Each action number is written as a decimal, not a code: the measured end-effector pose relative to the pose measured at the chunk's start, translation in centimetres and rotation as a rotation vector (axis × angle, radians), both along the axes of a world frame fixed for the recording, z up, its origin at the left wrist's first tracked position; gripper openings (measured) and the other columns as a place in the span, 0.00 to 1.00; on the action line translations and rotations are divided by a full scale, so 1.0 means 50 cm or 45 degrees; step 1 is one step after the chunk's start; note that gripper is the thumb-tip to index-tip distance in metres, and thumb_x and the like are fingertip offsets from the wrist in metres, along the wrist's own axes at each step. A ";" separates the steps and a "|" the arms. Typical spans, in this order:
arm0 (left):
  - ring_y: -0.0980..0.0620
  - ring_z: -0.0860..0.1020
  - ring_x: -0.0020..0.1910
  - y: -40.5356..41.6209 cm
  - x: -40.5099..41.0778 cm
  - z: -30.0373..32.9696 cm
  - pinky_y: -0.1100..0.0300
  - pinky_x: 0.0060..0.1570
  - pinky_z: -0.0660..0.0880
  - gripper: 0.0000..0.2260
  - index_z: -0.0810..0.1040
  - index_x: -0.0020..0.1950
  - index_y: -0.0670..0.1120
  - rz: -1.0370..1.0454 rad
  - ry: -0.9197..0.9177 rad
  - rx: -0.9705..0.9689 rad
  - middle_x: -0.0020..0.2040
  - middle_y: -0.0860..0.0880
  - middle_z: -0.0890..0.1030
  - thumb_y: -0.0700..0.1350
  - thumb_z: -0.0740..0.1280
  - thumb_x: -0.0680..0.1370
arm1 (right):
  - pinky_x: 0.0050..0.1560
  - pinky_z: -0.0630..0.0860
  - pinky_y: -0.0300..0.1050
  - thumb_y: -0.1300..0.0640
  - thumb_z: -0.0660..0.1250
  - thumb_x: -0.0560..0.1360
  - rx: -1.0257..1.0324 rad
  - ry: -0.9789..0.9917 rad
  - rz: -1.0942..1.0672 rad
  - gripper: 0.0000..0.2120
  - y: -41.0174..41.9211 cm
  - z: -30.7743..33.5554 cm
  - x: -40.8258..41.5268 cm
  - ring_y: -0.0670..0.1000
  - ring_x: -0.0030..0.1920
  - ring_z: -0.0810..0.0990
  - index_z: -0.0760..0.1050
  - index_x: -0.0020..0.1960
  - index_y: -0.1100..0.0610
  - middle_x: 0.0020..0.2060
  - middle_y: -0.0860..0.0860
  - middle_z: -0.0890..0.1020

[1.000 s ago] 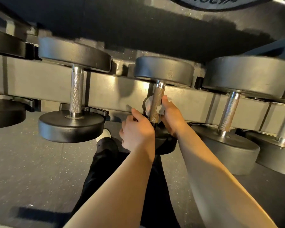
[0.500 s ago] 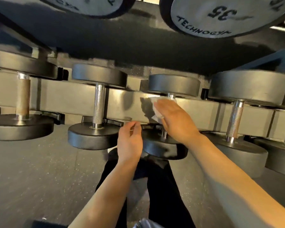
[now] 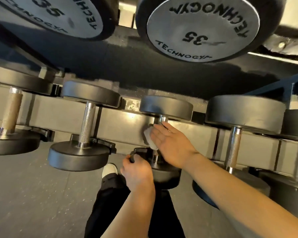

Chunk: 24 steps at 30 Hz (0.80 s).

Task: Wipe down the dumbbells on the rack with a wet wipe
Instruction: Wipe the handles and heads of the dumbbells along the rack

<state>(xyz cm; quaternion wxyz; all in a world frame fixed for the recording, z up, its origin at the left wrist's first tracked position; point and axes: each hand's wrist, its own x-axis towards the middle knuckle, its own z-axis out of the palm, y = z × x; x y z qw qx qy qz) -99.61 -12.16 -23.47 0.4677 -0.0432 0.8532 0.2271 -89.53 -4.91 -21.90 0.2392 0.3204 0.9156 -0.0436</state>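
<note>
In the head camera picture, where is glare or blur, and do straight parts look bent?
Head view: warm glare sits on the rack beam beside the wet wipe; the wipe is smeared by motion under the right hand; the left hand looks sharper; wide-angle distortion bows the beam and stretches the 35 dumbbell above.

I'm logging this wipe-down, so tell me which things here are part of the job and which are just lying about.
In the job:
wipe, under the right hand
middle dumbbell, left hand gripping its near head
other rack dumbbells

Just there:
35 plates overhead
floor
shoe
</note>
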 end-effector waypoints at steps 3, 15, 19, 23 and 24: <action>0.39 0.75 0.58 0.001 0.011 -0.014 0.44 0.62 0.71 0.19 0.72 0.69 0.52 0.034 0.096 -0.025 0.65 0.44 0.75 0.50 0.56 0.79 | 0.75 0.45 0.55 0.54 0.51 0.80 0.222 -0.009 0.045 0.26 0.010 -0.007 0.000 0.60 0.75 0.53 0.55 0.75 0.63 0.73 0.59 0.62; 0.40 0.74 0.59 -0.002 0.021 -0.013 0.43 0.64 0.70 0.18 0.73 0.68 0.54 0.079 0.150 0.002 0.65 0.45 0.74 0.49 0.56 0.79 | 0.49 0.77 0.44 0.50 0.61 0.80 -1.358 1.800 -2.279 0.17 -0.023 0.047 0.018 0.51 0.48 0.81 0.75 0.60 0.62 0.50 0.55 0.82; 0.42 0.73 0.61 -0.003 0.019 -0.026 0.46 0.64 0.69 0.18 0.72 0.70 0.52 0.104 0.137 0.038 0.66 0.45 0.74 0.48 0.57 0.80 | 0.48 0.78 0.48 0.50 0.62 0.79 -1.313 1.923 -2.748 0.15 -0.052 0.051 0.062 0.55 0.55 0.81 0.74 0.63 0.54 0.55 0.55 0.82; 0.42 0.72 0.61 -0.004 0.022 -0.028 0.51 0.59 0.67 0.18 0.71 0.70 0.50 0.125 0.152 0.060 0.65 0.44 0.74 0.46 0.57 0.80 | 0.43 0.75 0.41 0.54 0.62 0.80 -0.788 2.097 -2.812 0.06 -0.068 0.071 0.111 0.50 0.49 0.80 0.75 0.54 0.52 0.47 0.50 0.81; 0.42 0.73 0.61 -0.005 0.022 -0.029 0.50 0.60 0.67 0.18 0.72 0.70 0.50 0.133 0.157 0.064 0.65 0.44 0.74 0.46 0.57 0.80 | 0.43 0.74 0.40 0.55 0.61 0.80 -0.672 2.072 -2.639 0.06 -0.070 0.077 0.110 0.51 0.48 0.80 0.76 0.52 0.53 0.45 0.51 0.81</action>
